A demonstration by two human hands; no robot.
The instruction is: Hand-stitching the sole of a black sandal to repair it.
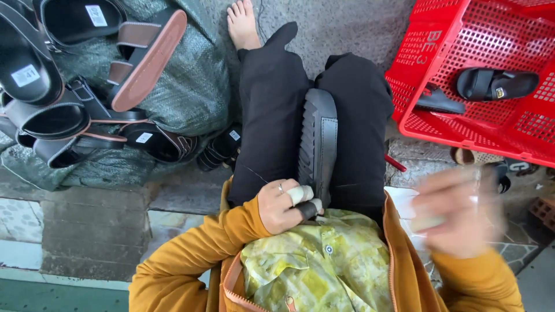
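My left hand [285, 203] gripped the near end of a dark sandal [317, 144], fingers curled narrow around it; two fingertips [302, 194] were wrapped in tape, one pale, one black. The sandal lay sole-up along my lap, clamped between my black-trousered knees, toe end pointing away from me. My right hand [457, 211] was raised at the right, off the sandal, too blurred to tell its finger state; something pale appeared in it, unidentifiable. A red plastic basket [422, 52] stood on the ground at the right, containing a black sandal [496, 84]. A pile of finished sandals [87, 86] rested on a green woven sack [191, 86] at the left. My bare foot [243, 24] lay beside that sack.
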